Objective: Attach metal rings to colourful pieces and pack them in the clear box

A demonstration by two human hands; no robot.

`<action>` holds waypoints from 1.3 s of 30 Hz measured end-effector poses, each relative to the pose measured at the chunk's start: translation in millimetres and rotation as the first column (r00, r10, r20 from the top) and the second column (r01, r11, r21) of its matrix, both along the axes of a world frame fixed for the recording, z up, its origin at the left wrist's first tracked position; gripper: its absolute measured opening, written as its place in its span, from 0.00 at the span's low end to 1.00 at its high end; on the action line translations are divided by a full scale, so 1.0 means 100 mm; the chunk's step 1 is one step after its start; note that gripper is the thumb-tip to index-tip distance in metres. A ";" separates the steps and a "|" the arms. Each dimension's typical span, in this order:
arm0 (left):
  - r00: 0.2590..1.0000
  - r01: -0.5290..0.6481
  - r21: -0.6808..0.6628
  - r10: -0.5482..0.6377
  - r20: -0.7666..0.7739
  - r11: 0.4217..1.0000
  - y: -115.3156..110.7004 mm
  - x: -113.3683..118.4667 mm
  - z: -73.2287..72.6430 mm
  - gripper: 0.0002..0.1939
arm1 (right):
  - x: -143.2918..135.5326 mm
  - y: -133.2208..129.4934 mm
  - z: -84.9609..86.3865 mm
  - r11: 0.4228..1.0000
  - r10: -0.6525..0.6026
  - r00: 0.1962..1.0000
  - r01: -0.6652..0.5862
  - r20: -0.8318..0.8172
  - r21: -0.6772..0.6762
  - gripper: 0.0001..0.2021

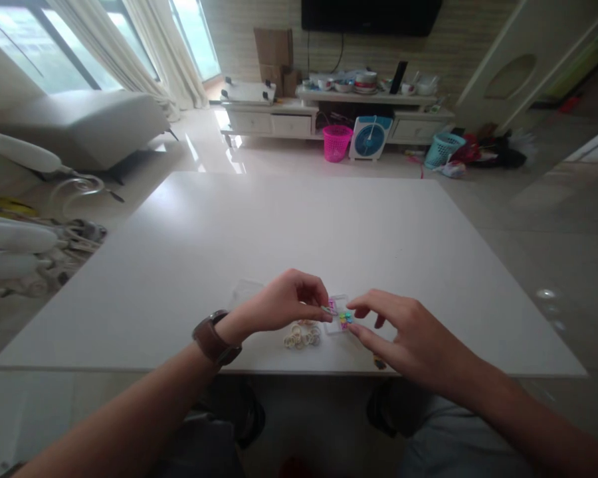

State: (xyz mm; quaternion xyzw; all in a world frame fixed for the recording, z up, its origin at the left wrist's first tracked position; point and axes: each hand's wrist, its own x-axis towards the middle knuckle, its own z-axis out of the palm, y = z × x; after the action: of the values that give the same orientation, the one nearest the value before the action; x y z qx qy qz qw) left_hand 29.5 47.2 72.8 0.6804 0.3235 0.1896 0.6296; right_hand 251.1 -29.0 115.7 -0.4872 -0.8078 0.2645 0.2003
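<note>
Left hand point(292, 302) pinches a small pale-green piece point(328, 310) (detail blurred) at left of clear rectangular plastic box point(333, 328), white tabletop point(299, 226), near edge; right hand point(406, 332) open, box's right. Pinch lightly; steady box.

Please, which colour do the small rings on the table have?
The small rings are mostly cream-white; the head view shows this best.

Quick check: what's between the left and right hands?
In the head view, a clear box holding small colourful pieces lies between the left hand and the right hand.
</note>
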 end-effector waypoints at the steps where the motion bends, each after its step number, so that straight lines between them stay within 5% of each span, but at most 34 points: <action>1: 0.999 -0.017 0.005 0.017 0.028 1.000 -0.02 0.01 0.02 0.12 | -0.02 0.02 -0.01 1.000 -0.007 1.000 0.006 -0.028 -0.009 0.08; 10: 0.987 -0.142 0.089 0.134 0.087 0.986 -0.10 0.09 0.13 0.13 | -0.14 0.10 -0.02 0.998 -0.051 0.986 0.054 -0.158 0.014 0.08; 15: 0.973 -0.194 0.015 0.190 0.131 0.981 -0.12 0.13 0.14 0.12 | -0.14 0.11 0.01 0.987 -0.138 0.974 0.151 -0.177 0.060 0.07; 20: 0.963 -0.203 -0.048 0.209 0.169 0.978 -0.11 0.18 0.14 0.10 | -0.07 0.08 0.06 0.966 -0.218 0.955 0.241 -0.203 0.094 0.07; 39: 0.951 -0.204 -0.133 0.228 0.209 0.970 -0.15 0.24 0.09 0.13 | -0.05 0.09 -0.05 0.965 -0.252 0.949 0.261 -0.188 0.025 0.08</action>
State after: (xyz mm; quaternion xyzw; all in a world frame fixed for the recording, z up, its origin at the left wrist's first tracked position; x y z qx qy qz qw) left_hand 53.6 32.1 81.9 0.5799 0.3334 0.3143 0.6737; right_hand 245.7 -19.5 110.7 -0.5565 -0.7220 0.2596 0.3188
